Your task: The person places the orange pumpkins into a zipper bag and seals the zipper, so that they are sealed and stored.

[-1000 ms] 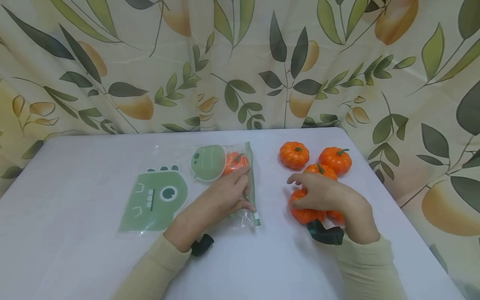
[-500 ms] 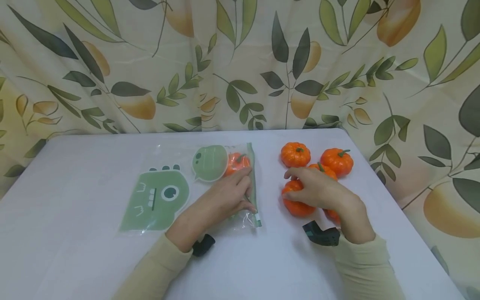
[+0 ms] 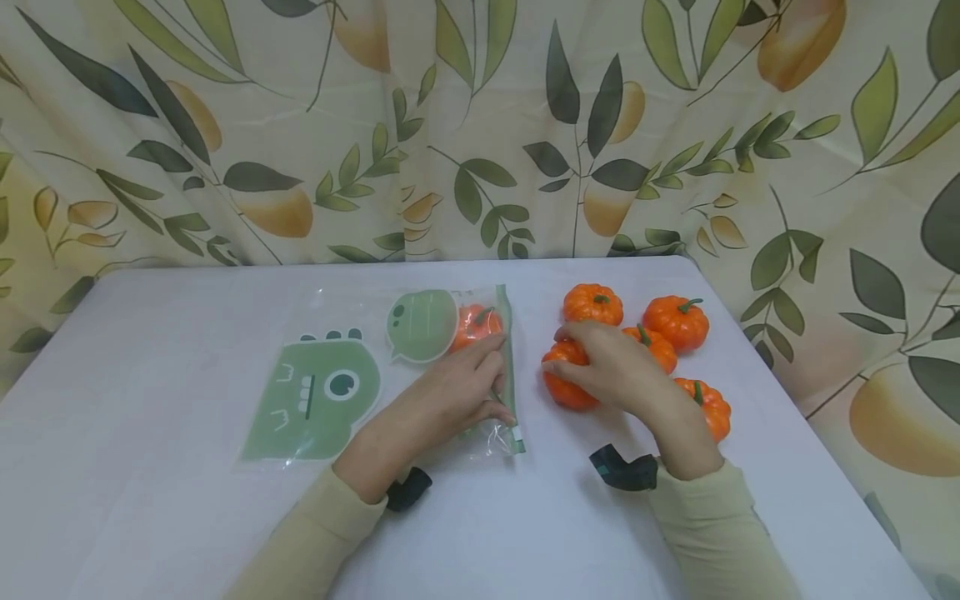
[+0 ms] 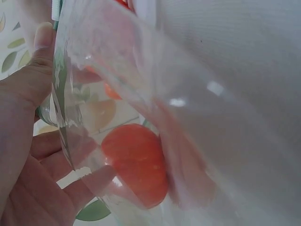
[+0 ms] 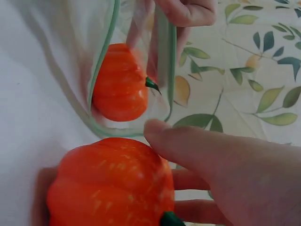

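Observation:
My right hand [image 3: 615,362] grips a small orange pumpkin [image 3: 567,379], thumb on one side and fingers round the other. In the right wrist view this pumpkin [image 5: 110,183] is close to the bag's gaping green-edged mouth. With my left hand [image 3: 457,383] I hold the mouth edge of a clear zip bag [image 3: 311,400] printed with green cartoon figures. One pumpkin [image 5: 121,84] lies inside the bag, just behind the opening; the left wrist view shows that pumpkin [image 4: 136,165] through the plastic. The white slider [image 3: 517,433] sits at the near end of the green zip strip.
To the right of the bag are more pumpkins: one at the back [image 3: 592,304], one at the back right [image 3: 677,323], one behind my right hand [image 3: 654,348] and one by my right wrist [image 3: 707,408]. A leaf-patterned curtain [image 3: 480,125] hangs behind the white table [image 3: 150,358].
My right hand has taken hold of a pumpkin and moved it left toward the bag, uncovering the pumpkin by my wrist. The left hand and bag stay in place.

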`<act>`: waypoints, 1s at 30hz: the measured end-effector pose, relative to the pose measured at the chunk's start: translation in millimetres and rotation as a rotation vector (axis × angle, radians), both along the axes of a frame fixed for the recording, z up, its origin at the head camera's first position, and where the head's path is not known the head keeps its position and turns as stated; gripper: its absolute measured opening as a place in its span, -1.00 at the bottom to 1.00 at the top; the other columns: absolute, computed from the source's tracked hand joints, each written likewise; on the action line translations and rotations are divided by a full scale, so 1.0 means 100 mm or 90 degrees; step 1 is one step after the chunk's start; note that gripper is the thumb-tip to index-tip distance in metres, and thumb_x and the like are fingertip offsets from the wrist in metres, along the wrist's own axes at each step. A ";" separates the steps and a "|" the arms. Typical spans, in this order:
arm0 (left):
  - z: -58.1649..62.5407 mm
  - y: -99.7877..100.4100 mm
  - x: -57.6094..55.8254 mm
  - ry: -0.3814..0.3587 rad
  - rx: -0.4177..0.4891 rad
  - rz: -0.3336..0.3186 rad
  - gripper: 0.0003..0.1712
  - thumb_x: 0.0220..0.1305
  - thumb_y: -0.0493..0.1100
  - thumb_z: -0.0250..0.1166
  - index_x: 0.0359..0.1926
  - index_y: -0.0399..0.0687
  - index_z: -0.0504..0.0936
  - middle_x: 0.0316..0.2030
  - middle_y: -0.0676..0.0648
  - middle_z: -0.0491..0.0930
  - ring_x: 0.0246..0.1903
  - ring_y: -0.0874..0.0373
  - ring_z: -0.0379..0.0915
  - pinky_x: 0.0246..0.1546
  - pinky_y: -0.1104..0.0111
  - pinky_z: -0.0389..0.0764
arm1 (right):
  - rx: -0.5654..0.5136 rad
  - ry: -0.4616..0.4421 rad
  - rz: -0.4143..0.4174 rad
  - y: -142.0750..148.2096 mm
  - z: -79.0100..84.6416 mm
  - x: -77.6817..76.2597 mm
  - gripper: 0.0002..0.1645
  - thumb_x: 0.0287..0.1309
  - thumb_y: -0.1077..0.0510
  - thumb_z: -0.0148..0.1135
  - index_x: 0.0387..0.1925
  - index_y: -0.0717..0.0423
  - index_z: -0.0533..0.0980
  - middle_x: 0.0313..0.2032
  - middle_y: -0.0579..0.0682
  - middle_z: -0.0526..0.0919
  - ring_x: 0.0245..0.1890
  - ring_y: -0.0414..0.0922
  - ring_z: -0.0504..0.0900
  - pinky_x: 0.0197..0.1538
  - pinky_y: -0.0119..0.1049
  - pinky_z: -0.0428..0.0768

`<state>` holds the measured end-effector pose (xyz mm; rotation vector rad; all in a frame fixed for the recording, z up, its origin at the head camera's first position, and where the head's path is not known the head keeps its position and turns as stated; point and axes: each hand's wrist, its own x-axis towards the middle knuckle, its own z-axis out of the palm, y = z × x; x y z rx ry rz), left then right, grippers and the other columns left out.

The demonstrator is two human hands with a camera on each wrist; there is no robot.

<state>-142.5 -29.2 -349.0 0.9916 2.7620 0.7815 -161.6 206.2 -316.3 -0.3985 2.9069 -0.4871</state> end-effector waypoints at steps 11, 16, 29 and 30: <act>0.00 0.00 0.01 0.018 -0.007 -0.011 -0.51 0.02 0.15 0.44 -0.31 0.08 0.32 0.49 -0.16 0.19 0.41 0.05 0.24 0.38 0.25 0.39 | -0.019 -0.119 0.001 0.06 0.04 0.05 -0.11 0.15 -0.01 0.39 0.45 0.04 0.24 0.44 0.20 0.22 0.36 0.17 0.31 0.32 0.29 0.38; -0.02 0.00 0.01 0.070 -0.014 -0.041 -0.51 0.03 0.15 0.45 -0.32 0.03 0.35 0.46 -0.20 0.22 0.39 0.00 0.27 0.37 0.25 0.40 | -0.060 -0.057 0.010 0.04 -0.02 0.00 -0.15 0.17 0.06 0.35 0.43 0.10 0.22 0.42 0.19 0.27 0.37 0.16 0.32 0.36 0.26 0.35; -0.05 0.01 0.09 0.237 -0.073 -0.107 -0.60 0.04 0.12 0.51 -0.18 0.11 0.57 0.27 -0.21 0.38 0.28 -0.07 0.36 0.34 0.19 0.43 | -0.084 -0.002 0.019 -0.08 -0.18 -0.09 -0.19 0.20 0.06 0.33 0.41 0.10 0.24 0.38 0.18 0.32 0.37 0.17 0.32 0.36 0.25 0.35; -0.04 0.01 0.11 0.226 -0.099 -0.098 -0.56 0.03 0.16 0.51 -0.16 0.12 0.57 0.34 -0.24 0.32 0.37 -0.11 0.27 0.40 0.13 0.36 | -0.085 -0.004 0.019 -0.08 -0.18 -0.09 -0.19 0.20 0.05 0.33 0.41 0.10 0.24 0.38 0.18 0.32 0.36 0.17 0.32 0.36 0.25 0.35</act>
